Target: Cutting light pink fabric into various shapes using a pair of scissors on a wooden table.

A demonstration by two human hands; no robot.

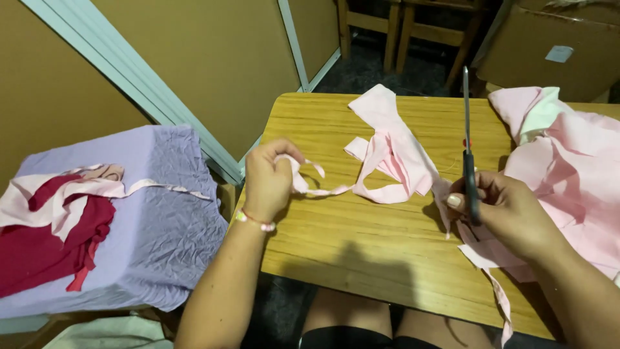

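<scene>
- Your left hand is bunched tight over the table's left edge, its grip closed on the end of a thin pink strip, wrist wearing a beaded bracelet.
- That strip is narrow, pale pink and soft-looking: it curls out of your fist in a small loop, then runs flat along the wood to the right until it meets the larger cut piece.
- The cut pink piece lies mid-table, crumpled and folded over itself, one broad end pointing to the far edge and a looped band along its near side.
- Your right hand holds the scissors, fingers wrapped round the dark handles; the blades stand together, pointing straight up and away from you, cutting nothing.
- More pink offcuts hang under that hand, one ragged strip dangling past the near edge of the table.
- At the right, a big heap of pink fabric covers the table's corner, with a paler fold on top.
- The wooden table shows bare grain between your two hands.
- Off to your left, a lilac-covered surface carries dark red cloth and light pink scraps, well apart from the table.
- Your knees show below the near edge.
</scene>
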